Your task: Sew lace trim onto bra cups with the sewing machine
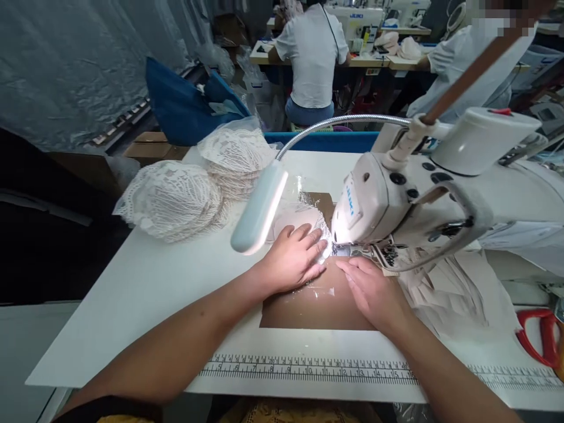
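Note:
My left hand lies with its fingers spread on a pale, rounded lace piece, pressing it to the bed left of the needle area. The sewing machine stands over the work. My right hand is low in front of the machine head, thumb and fingers drawn together close to the presser foot. Whatever lies between those fingertips is too small to make out. Beneath both hands is a brown plate set on the white table. The needle itself is hidden in glare.
Two stacks of lace pieces stand at back left. A lamp hangs over the work. Pale fabric pieces lie right, near red-handled scissors. A ruler strip runs along the front edge. Two people sit beyond.

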{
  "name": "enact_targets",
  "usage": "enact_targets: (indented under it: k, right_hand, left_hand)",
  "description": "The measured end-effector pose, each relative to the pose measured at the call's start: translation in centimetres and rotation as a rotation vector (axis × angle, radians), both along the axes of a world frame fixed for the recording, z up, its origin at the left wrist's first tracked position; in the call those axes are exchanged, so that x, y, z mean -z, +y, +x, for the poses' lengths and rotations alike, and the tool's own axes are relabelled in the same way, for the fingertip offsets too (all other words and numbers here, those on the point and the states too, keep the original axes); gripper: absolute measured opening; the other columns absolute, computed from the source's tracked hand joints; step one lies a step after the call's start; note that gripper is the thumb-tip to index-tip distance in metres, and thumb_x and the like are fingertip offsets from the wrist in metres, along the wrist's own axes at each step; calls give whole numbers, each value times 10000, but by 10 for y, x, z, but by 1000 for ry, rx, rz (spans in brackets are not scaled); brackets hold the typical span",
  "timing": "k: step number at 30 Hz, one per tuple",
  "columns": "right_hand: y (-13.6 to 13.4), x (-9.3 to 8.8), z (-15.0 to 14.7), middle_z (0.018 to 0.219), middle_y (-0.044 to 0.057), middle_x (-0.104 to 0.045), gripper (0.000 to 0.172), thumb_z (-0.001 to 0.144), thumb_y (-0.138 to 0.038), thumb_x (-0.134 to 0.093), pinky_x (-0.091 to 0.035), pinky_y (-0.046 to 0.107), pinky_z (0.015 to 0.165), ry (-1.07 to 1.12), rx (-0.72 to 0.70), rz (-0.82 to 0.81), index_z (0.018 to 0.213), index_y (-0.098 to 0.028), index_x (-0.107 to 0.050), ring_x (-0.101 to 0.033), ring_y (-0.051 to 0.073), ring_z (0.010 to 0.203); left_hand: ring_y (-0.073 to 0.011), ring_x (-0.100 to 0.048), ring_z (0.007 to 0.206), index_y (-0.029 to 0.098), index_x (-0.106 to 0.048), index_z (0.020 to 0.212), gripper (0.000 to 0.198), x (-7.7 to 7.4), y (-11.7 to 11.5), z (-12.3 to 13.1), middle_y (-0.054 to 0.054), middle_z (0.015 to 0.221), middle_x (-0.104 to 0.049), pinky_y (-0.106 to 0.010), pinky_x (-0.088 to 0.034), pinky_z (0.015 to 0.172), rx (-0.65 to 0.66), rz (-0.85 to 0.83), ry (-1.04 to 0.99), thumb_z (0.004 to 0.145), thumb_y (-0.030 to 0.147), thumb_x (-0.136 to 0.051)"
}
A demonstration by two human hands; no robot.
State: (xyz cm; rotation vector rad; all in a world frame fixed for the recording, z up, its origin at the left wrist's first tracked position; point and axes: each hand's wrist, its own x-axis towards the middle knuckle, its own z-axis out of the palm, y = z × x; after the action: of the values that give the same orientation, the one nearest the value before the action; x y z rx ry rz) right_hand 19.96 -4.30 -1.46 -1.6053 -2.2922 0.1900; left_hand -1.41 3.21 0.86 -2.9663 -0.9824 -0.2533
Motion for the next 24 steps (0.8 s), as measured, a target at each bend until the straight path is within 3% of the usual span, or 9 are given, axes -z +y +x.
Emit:
enact_targets:
  k: [8, 24]
  right_hand:
    - [0, 4, 0, 1084, 72, -696, 337, 902, -171, -424, -552, 324, 769, 65, -14, 50, 1136, -209, -664, -645, 204, 940]
    - [2, -6, 0, 1056, 70, -705, 322, 912, -170, -422, -536, 287, 724, 8, -23, 14, 1121, -183, -666, -647, 193, 912]
  left_hand:
    - [-311, -472, 1110, 114, -524, 1267, 576, -8, -9, -5, -161, 1308, -530, -417, -399, 804, -42, 4, 90, 923, 562, -410]
    - [-316, -484, 1118, 116, -520, 1253, 575, -9, -9, -4, -163, 1307, -525, -424, -426, 782, -59, -19, 105, 908, 569, -437]
